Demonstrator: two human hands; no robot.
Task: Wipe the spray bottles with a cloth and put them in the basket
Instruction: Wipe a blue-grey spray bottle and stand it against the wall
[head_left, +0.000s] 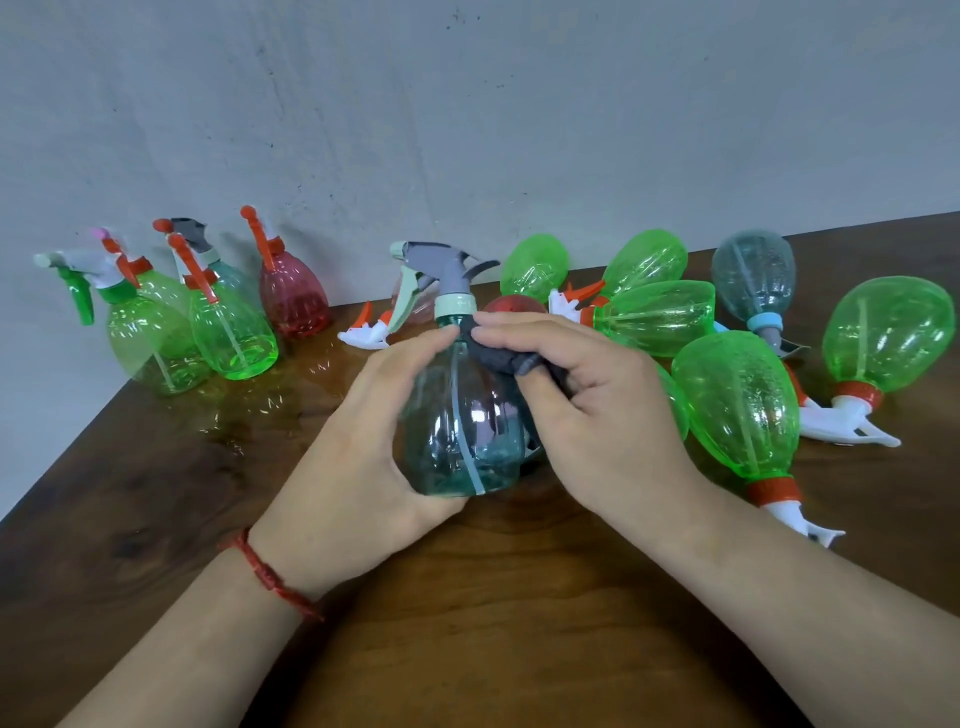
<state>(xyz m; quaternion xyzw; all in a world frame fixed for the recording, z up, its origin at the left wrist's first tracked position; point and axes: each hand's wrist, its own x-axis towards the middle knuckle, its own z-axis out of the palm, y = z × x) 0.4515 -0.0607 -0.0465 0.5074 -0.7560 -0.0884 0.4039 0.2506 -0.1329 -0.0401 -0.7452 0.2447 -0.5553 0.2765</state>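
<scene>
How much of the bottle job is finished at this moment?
Nothing is in a basket; none shows. In hand: the left hand holds a teal bottle, the right hand presses a grey cloth at its neck. Bottles standing at the left may be wiped already. Bottles lying at the right seem left.

1. The cloth lies mostly hidden under the right hand.
2. Only the top of a red bottle shows behind the held teal bottle.
3. The worktop is cut off at the bottom edge.
</scene>
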